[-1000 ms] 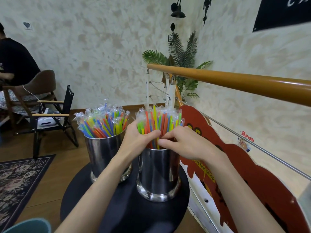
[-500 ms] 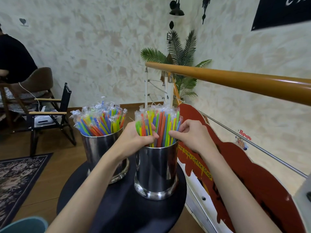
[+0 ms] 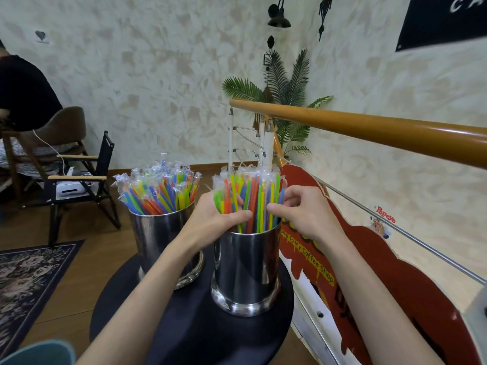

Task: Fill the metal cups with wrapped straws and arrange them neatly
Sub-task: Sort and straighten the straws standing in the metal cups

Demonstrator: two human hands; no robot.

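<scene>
while both forearms reach forward, left hand (image 3: 210, 219) and right hand (image 3: 305, 214) clasp the straws (image 3: 247, 196) in near cup (image 3: 246, 270)

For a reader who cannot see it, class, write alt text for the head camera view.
Two hands, left hand and right hand, grip a bunch of wrapped straws standing in the near metal cup on a round black table. A second cup of straws stands behind, to the left.
</scene>
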